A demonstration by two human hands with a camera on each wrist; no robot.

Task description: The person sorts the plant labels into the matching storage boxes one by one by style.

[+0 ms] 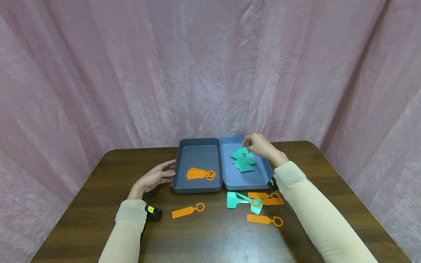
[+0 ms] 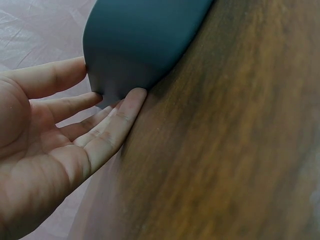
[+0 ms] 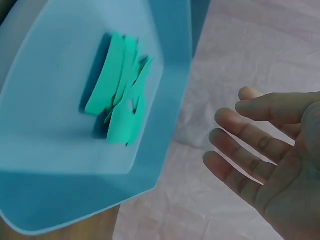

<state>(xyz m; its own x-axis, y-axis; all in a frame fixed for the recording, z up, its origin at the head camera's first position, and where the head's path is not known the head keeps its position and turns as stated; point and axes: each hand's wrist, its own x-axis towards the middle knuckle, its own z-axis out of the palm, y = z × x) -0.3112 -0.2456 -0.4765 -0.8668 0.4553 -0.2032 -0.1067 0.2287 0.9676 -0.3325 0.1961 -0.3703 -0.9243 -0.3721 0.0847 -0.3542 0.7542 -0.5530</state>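
Note:
My left hand (image 1: 159,176) rests its extended fingertips against the left side of a dark grey tray (image 1: 197,187); the left wrist view has the fingers (image 2: 117,120) right at the tray's corner. In that tray lies a stack of orange tags (image 1: 197,173) with ring ends. Beside it stands a light blue tray (image 1: 241,184) with a pile of green tags (image 1: 243,160). Above the pile's far end is my right hand (image 1: 260,145). Seen from the right wrist, the right fingers are loosely bent with nothing between them, apart from the green pieces.
On the brown wooden table (image 1: 197,237), one orange tag (image 1: 184,212) lies before the grey tray. More orange tags lie before the blue tray, partly over green tags (image 1: 232,200); another orange tag (image 1: 260,218) is nearer. A pink curtain (image 1: 210,73) hangs behind.

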